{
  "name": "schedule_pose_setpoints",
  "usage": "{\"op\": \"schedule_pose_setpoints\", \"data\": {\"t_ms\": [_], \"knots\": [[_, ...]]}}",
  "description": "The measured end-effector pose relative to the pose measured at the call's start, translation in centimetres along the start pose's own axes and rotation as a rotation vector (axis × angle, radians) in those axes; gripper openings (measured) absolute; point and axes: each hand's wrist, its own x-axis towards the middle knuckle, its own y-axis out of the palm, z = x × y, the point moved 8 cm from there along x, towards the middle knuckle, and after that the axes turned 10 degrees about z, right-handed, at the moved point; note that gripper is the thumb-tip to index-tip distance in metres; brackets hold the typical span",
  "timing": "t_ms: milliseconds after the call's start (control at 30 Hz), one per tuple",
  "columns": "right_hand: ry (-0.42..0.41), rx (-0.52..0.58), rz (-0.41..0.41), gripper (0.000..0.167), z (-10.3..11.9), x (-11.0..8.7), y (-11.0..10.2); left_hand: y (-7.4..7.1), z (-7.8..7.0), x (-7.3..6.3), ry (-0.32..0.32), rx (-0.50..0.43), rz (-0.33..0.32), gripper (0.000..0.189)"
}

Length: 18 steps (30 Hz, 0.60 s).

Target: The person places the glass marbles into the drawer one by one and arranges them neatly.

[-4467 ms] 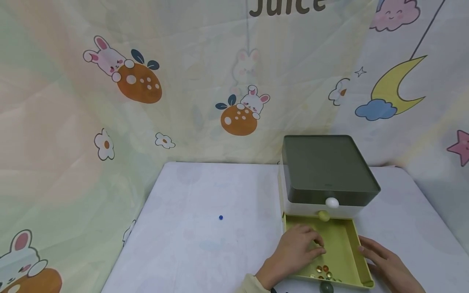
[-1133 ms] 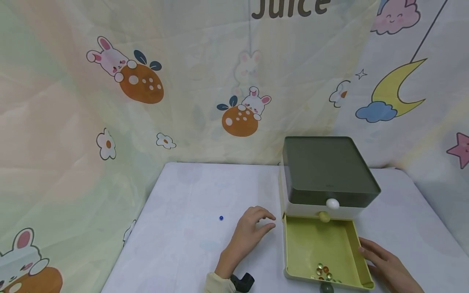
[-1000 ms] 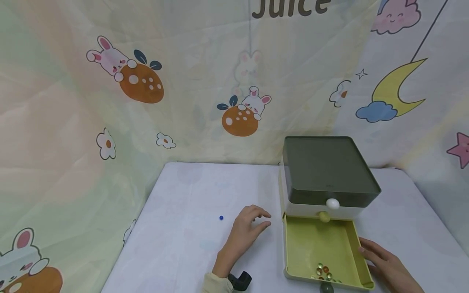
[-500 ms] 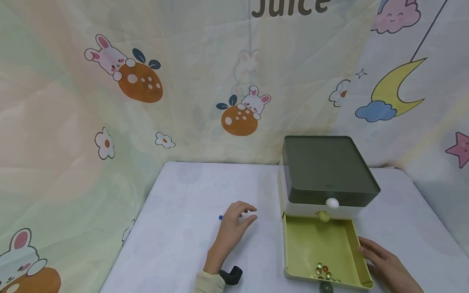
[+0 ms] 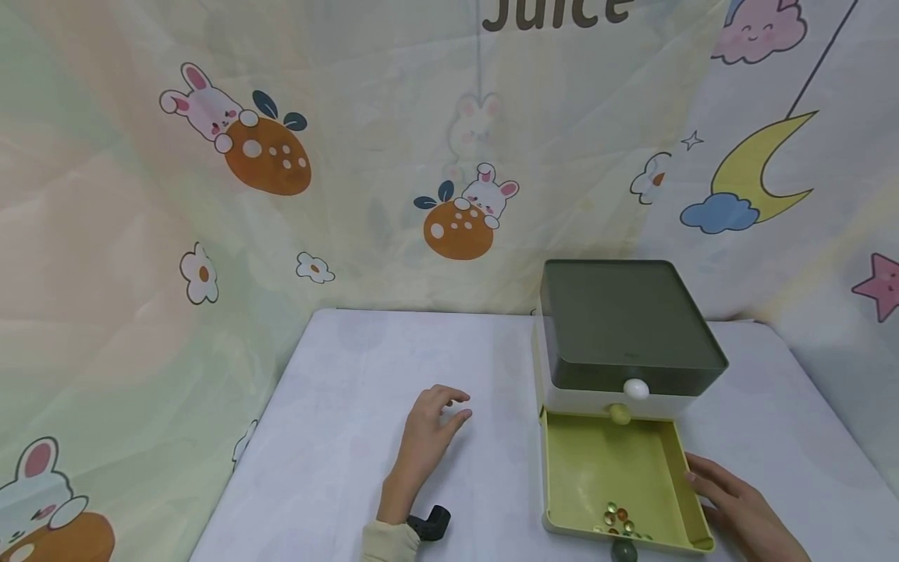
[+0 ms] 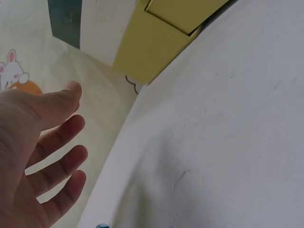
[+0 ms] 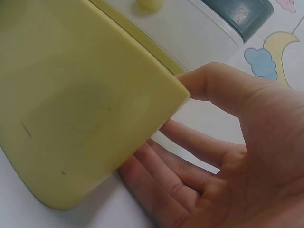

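My left hand (image 5: 424,429) hovers over the white table left of the drawer, fingers apart and holding nothing. At the bottom edge of the left wrist view, part of a small blue bead (image 6: 102,226) shows; in the head view the hand hides it. A yellow-green drawer (image 5: 611,460) is pulled out of a small cabinet. Several amber and clear glass beads (image 5: 621,517) lie in it near the front wall. My right hand (image 5: 744,499) rests against the drawer's right side, fingers fairly straight; the drawer edge hides its fingertips in the right wrist view.
The cabinet (image 5: 628,312), with a dark green top and a white knob (image 5: 636,389), stands at the back right of the table (image 5: 337,437). A dark round knob (image 5: 623,550) sits on the drawer front. A patterned cloth (image 5: 351,156) hangs behind.
My left hand was over the drawer, came out of it, and has moved left across the table until it covers the blue bead from the head view. The right hand stays at the drawer.
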Motion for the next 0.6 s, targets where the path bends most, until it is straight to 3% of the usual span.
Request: {"op": "schedule_pose_setpoints", "data": {"t_ms": [600], "knots": [[-0.002,0.011,0.0,0.115,-0.5,0.5,-0.3,-1.0,3.3,-0.9,-0.195,0.116,0.025,0.04]]}}
